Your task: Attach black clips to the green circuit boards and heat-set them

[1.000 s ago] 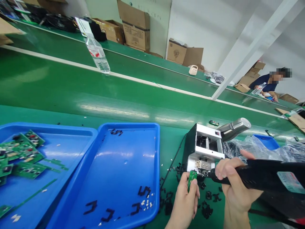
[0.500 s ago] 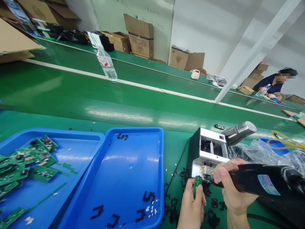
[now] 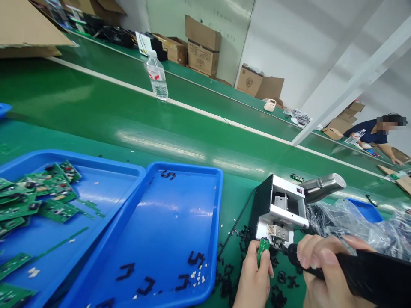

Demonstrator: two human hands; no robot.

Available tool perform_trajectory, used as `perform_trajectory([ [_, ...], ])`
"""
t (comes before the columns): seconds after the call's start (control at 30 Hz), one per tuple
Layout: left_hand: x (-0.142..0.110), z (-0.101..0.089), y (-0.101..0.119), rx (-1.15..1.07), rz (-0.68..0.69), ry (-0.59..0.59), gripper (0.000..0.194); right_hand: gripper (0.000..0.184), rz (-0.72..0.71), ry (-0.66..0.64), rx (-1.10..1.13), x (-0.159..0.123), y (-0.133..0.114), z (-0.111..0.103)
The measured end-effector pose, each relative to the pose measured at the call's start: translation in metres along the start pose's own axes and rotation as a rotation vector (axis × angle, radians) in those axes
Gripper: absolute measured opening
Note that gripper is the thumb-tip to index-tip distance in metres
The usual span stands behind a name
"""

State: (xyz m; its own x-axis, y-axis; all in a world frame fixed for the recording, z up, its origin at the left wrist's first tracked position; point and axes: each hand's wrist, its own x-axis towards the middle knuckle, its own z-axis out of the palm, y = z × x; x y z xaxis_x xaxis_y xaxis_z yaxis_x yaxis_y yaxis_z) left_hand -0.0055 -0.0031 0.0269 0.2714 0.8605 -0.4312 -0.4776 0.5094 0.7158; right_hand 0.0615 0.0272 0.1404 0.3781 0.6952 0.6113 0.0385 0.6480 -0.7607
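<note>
My left hand (image 3: 255,273) pinches a small green circuit board (image 3: 263,249) upright between thumb and fingers, just in front of a silver-and-black screw feeder (image 3: 284,205). My right hand (image 3: 327,261) is wrapped round a black electric screwdriver (image 3: 372,267). The driver's dark nose points left at the metal block (image 3: 278,233) on the feeder's front, with a small gap between them; its bit is too small to make out. Loose black plastic clips (image 3: 226,278) lie on the green bench around my left hand.
Left of my hands stand two blue trays: one (image 3: 96,160) with a pile of green boards, one (image 3: 180,205) with several black clips and white bits. Behind the feeder lies a steel cylinder (image 3: 326,187), beside plastic wrap (image 3: 337,226). A water bottle (image 3: 157,79) stands farther back; a person (image 3: 369,130) sits far right.
My right hand has drawn the screwdriver back to the right, away from the feeder's front. My left hand keeps the board in nearly the same place. The view has tilted, and the far person's arm now reaches out.
</note>
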Motion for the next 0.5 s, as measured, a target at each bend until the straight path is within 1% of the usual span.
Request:
perform_trajectory([
  [0.13, 0.001, 0.000, -0.002, 0.011, 0.017, -0.005, 0.046, 0.030, -0.005, -0.023, -0.029, 0.006, 0.001, 0.013],
  [0.27, 0.002, -0.001, -0.006, 0.009, 0.051, 0.015, 0.047, 0.029, 0.004, -0.042, -0.044, 0.006, 0.008, 0.013],
  [0.37, 0.003, -0.001, -0.009, 0.010, 0.050, 0.028, 0.046, 0.031, 0.003, -0.061, -0.054, 0.005, 0.010, 0.013],
  [0.5, 0.004, -0.001, -0.013, -0.026, 0.041, 0.047, 0.044, 0.032, -0.018, -0.050, -0.041, 0.005, 0.011, 0.016],
])
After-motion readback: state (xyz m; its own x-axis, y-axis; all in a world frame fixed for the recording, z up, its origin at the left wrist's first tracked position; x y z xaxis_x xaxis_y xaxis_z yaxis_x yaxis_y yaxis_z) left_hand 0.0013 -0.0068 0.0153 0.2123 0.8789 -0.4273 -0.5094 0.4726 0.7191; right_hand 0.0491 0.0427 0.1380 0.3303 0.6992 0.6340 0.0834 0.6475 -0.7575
